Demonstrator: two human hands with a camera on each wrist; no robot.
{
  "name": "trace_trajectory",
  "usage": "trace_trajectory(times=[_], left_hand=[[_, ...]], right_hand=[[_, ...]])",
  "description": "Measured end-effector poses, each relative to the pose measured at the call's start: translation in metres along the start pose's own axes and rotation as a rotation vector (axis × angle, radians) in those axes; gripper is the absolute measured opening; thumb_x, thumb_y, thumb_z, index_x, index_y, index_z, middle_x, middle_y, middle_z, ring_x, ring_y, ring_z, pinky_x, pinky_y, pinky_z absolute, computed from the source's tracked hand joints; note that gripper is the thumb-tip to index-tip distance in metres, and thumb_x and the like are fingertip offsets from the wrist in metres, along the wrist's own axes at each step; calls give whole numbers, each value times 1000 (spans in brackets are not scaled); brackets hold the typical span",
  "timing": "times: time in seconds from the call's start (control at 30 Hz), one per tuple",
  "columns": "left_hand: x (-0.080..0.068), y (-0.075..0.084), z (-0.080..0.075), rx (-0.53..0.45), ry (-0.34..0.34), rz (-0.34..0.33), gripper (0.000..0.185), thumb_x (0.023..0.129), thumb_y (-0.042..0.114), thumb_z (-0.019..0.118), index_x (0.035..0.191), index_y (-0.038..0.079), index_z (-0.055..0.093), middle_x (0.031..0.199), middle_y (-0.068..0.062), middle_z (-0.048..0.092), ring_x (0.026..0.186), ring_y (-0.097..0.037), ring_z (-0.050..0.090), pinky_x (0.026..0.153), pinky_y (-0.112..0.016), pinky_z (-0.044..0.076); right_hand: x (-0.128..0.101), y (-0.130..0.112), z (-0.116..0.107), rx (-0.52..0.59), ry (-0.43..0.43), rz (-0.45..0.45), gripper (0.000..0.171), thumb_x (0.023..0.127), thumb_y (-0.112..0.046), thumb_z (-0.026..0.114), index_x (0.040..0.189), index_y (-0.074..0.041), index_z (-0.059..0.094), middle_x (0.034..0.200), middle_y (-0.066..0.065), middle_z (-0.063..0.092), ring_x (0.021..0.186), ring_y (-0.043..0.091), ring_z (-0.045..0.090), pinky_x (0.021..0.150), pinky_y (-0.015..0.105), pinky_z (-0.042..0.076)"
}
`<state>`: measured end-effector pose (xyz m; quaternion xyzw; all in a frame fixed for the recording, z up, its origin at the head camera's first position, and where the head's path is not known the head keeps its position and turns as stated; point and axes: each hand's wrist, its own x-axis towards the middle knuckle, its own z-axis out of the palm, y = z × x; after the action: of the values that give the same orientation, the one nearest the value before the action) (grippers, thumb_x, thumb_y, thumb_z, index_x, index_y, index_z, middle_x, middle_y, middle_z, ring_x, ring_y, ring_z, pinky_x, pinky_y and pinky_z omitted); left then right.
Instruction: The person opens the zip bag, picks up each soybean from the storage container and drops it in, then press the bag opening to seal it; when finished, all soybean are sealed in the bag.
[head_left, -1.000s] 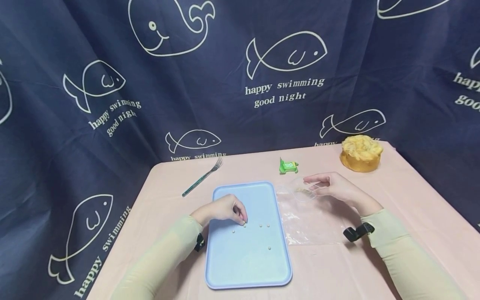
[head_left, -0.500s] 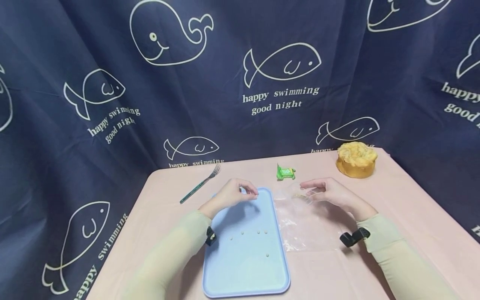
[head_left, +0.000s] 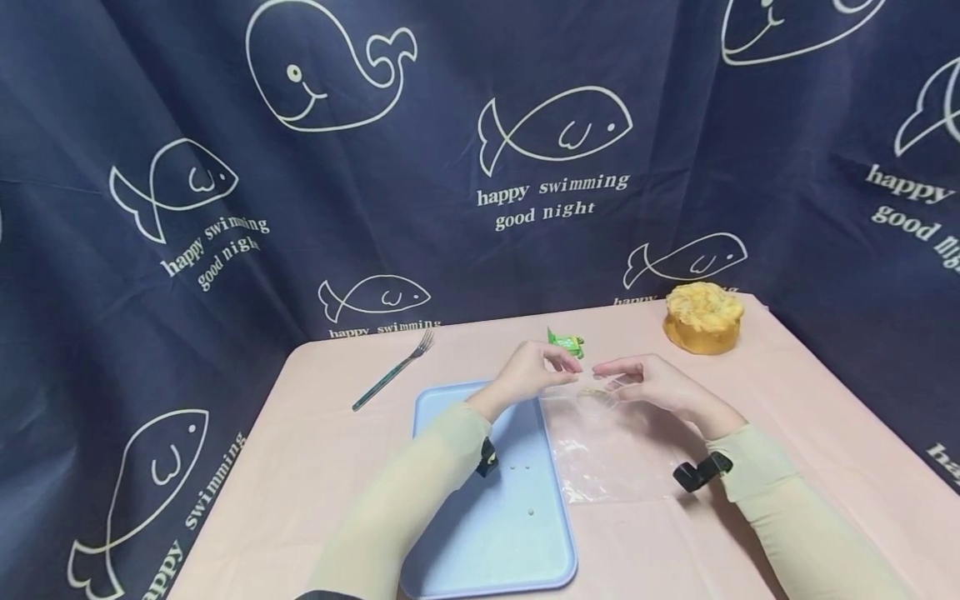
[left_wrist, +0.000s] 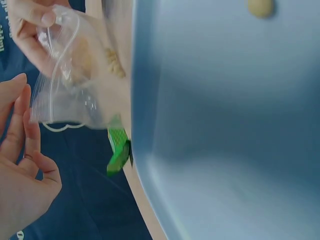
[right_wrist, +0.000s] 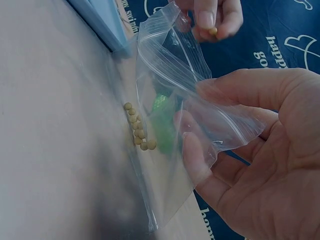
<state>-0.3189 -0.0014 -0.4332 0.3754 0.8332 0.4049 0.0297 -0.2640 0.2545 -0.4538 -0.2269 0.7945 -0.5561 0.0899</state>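
My right hand (head_left: 654,383) grips a clear zip-top bag (right_wrist: 172,75) near its top edge, the bag hanging beside the tray. Several small round yellowish beans (right_wrist: 134,125) are gathered low in it. Close to the bag's mouth, on its left, is my left hand (head_left: 532,371), with one soybean-like bean (right_wrist: 213,31) pinched at the fingertips. On the light blue tray (head_left: 487,575) below lie loose beans, one of them a single bean (head_left: 530,512) near the right rim. My left forearm covers part of the tray.
A transparent plastic sheet (head_left: 607,467) lies flat on the pink table, right of the tray. Behind the hands is a small green packet (head_left: 566,343). A fork (head_left: 393,371) rests at the back left, a bread-like yellow bun (head_left: 703,318) at the back right. A navy curtain (head_left: 420,200) hangs behind.
My left hand has lifted from the tray with a bean and moved right and away to the bag's mouth. My right hand stays at the bag. The head view has shifted slightly.
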Motion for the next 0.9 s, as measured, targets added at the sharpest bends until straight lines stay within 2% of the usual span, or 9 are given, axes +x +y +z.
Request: trace_trajectory(times=[0.13, 0.23, 0.4, 0.53, 0.7, 0.9], left_hand=[[4, 3, 5, 42, -59, 14, 15, 87, 8, 81, 101, 14, 80, 89, 10, 74, 78, -2, 60, 69, -18, 49], [2, 1, 4, 48, -73, 14, 19, 86, 7, 81, 104, 15, 79, 92, 11, 74, 82, -2, 60, 72, -19, 49], [-12, -5, -12, 5, -96, 22, 19, 87, 8, 81, 106, 14, 78, 98, 7, 75, 87, -4, 62, 76, -21, 51], [-29, -10, -36, -18, -161, 19, 17, 88, 6, 80, 105, 11, 78, 102, -3, 75, 87, -6, 65, 78, -24, 54], [-59, -24, -63, -21, -241, -21, 16, 86, 2, 81, 101, 4, 78, 97, -5, 76, 82, -6, 66, 81, -27, 55], [-100, -38, -76, -70, -386, -124, 17, 84, -1, 81, 101, 0, 78, 90, -5, 77, 78, -10, 70, 77, -27, 57]], right_hand=[[0, -1, 1, 25, -5, 8, 52, 87, 9, 65, 134, 22, 49, 134, 38, 54, 114, 48, 62, 87, 28, 56], [0, -1, 1, 37, -6, 11, 52, 86, 10, 66, 134, 22, 49, 134, 38, 54, 114, 47, 63, 87, 29, 56], [1, 0, 3, 24, -15, 9, 52, 87, 9, 66, 135, 21, 49, 135, 38, 54, 114, 50, 61, 88, 29, 56], [1, 0, 2, 7, -4, 20, 51, 87, 9, 67, 135, 19, 51, 135, 36, 55, 113, 47, 63, 87, 28, 56], [2, 0, -2, -17, 4, 18, 51, 87, 9, 68, 134, 19, 52, 133, 36, 56, 109, 42, 66, 85, 26, 56], [3, 1, -1, -2, -9, 3, 50, 88, 11, 66, 134, 21, 51, 134, 38, 54, 109, 37, 68, 85, 25, 56]])
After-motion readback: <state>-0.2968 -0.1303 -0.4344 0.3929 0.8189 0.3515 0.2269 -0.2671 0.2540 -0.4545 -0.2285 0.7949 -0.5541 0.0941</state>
